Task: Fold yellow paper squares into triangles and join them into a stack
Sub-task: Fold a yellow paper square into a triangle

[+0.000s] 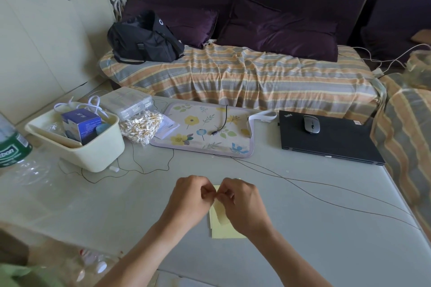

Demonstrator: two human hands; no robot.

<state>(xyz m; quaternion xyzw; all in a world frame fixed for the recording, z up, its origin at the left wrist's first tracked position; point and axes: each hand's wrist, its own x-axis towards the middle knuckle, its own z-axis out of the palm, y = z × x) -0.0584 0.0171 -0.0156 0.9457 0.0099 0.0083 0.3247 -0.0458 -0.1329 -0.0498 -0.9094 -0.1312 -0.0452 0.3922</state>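
Head view — left hand (190,201), right hand (242,205) fingers pinching yellow paper (220,213) between them — above table (303,193).

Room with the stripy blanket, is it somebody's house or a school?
Most likely a home living room: a purple sofa under a striped cover, with a closed laptop and a bag of cotton swabs on the low table.
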